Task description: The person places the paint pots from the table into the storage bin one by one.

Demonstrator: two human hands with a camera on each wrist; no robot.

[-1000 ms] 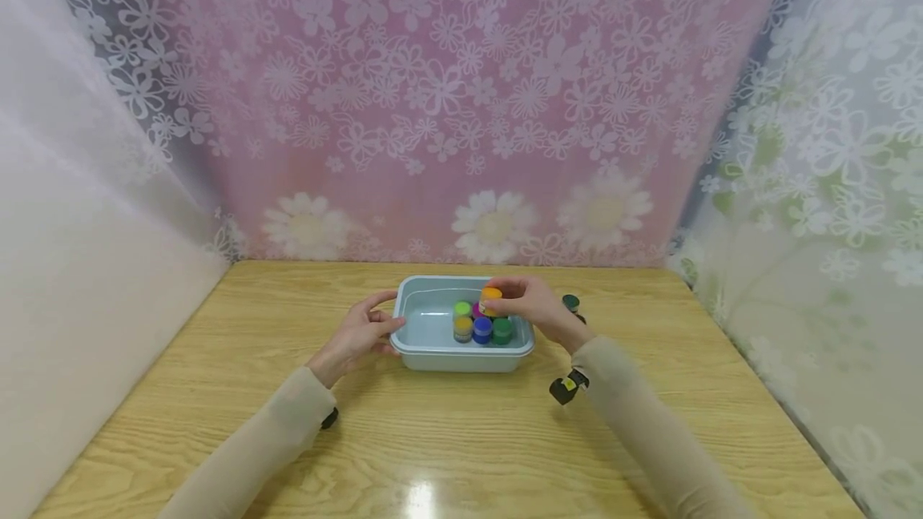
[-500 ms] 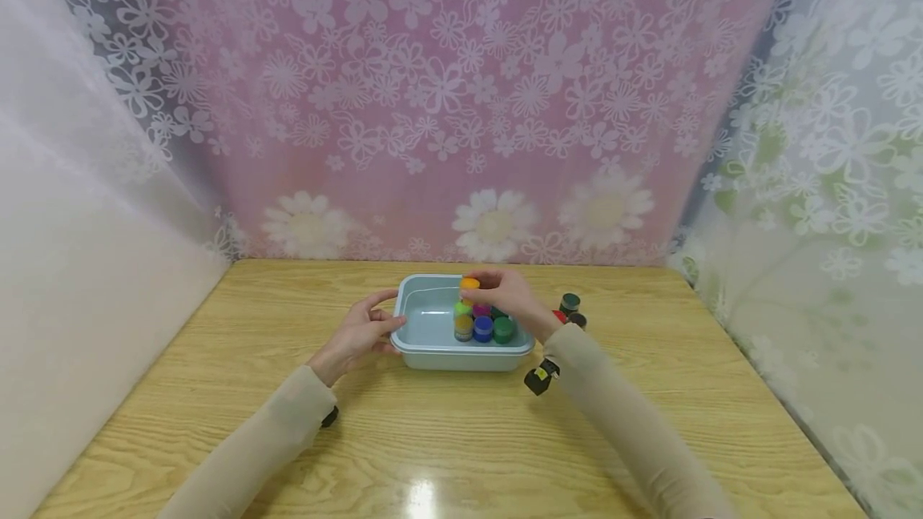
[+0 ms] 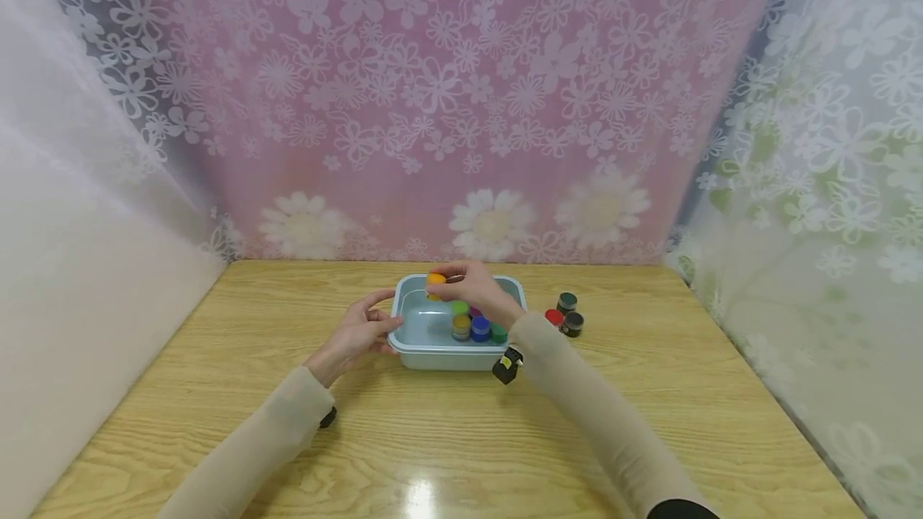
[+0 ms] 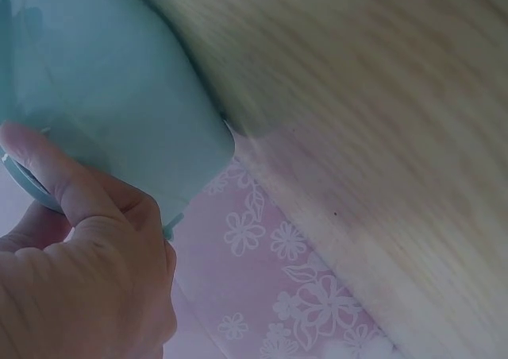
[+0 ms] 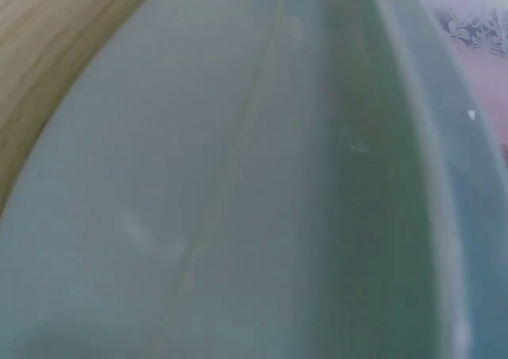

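Note:
A light blue plastic basin (image 3: pixel 425 360) stands on the wooden table. My left hand (image 3: pixel 360 331) grips its left rim, and the left wrist view shows the thumb and fingers at the edge of the basin (image 4: pixel 127 89). Over the back left part of the basin, my right hand (image 3: pixel 472 287) pinches a small orange paint jar (image 3: pixel 436 285). Several jars sit in the basin's right half, among them a yellow jar (image 3: pixel 461 328), a blue jar (image 3: pixel 480 328) and a light green jar (image 3: pixel 460 308). My right forearm partly hides the others. In the right wrist view, the basin wall (image 5: pixel 198 176) fills the picture.
Right of the basin, a red jar (image 3: pixel 554 317), a dark green jar (image 3: pixel 566 303) and a black jar (image 3: pixel 573 324) stand close together on the table (image 3: pixel 418 439). A floral curtain (image 3: pixel 433 142) hangs behind the table.
My right hand has carried the orange jar leftward, from above the other jars to the basin's left part. Jars outside the basin have come into view behind the arm. My left hand stays put.

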